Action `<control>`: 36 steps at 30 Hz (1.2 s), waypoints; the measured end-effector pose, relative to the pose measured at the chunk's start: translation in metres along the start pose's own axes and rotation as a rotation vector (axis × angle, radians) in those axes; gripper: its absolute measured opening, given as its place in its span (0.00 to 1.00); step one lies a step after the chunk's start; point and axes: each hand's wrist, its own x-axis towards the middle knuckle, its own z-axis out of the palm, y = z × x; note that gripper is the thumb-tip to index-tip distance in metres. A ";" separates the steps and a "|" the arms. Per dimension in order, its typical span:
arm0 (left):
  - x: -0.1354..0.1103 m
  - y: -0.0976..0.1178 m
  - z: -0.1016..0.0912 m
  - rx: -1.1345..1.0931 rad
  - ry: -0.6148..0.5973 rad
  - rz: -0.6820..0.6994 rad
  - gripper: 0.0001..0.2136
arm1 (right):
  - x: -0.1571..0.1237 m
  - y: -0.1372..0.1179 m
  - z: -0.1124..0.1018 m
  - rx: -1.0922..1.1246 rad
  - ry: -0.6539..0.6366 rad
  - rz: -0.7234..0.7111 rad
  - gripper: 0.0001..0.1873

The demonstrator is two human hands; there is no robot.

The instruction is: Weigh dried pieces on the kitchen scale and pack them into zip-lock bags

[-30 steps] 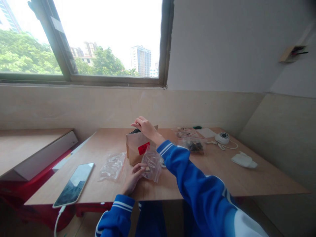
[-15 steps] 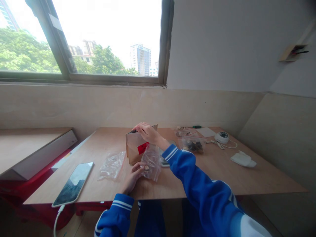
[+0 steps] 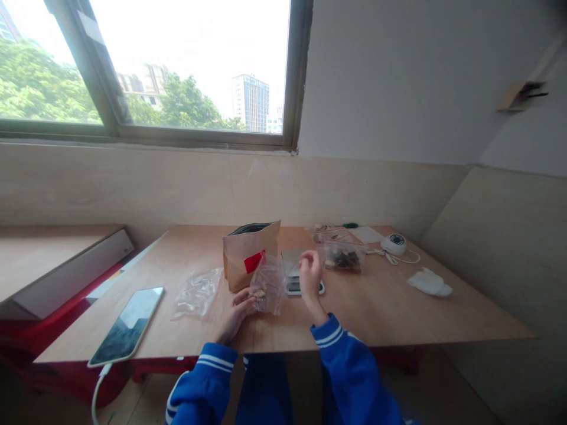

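Observation:
A brown paper bag [image 3: 248, 255] with a red label stands open on the wooden table [image 3: 398, 313]. In front of it my left hand [image 3: 234, 316] pinches a small clear plastic bag [image 3: 267, 287] with a few pale pieces inside. My right hand [image 3: 310, 276] hovers over a small digital scale [image 3: 291, 268] just right of the paper bag, fingers curled and slightly blurred; I cannot make out anything in them. Both sleeves are blue with white stripes.
An empty clear bag [image 3: 197, 293] lies left of the paper bag. A phone [image 3: 126, 324] on a white cable rests near the table's left front edge. Farther right are a clear bag of dark pieces [image 3: 342, 258], a round white device [image 3: 394, 243] and a white cloth [image 3: 429, 282].
My right hand has left the top of the paper bag and come down to the right, above the scale. The left hand still holds the small clear bag.

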 end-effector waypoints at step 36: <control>0.001 -0.008 -0.005 0.196 0.001 0.110 0.12 | -0.077 0.064 -0.007 0.145 -0.858 0.053 0.18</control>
